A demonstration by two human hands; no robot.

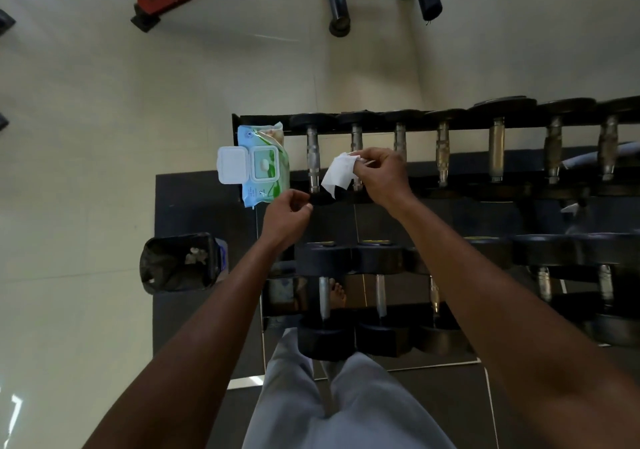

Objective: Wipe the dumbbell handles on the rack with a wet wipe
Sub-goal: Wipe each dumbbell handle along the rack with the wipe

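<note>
Wiping has not visibly begun: the right hand [379, 175] pinches a white wet wipe [337, 173] by its corner, hanging just above the second dumbbell handle [356, 143] from the left end of the rack's top tier [460, 126], touching no handle. The left hand [285, 218] hovers near the tier's front left corner, fingers loosely curled and empty, beside the wipe packet [265, 168] lying lid-open at that end. Judging by this, every handle on both tiers remains to be wiped.

Second dumbbell handle [356, 137] behind wipe [337, 174]
</note>
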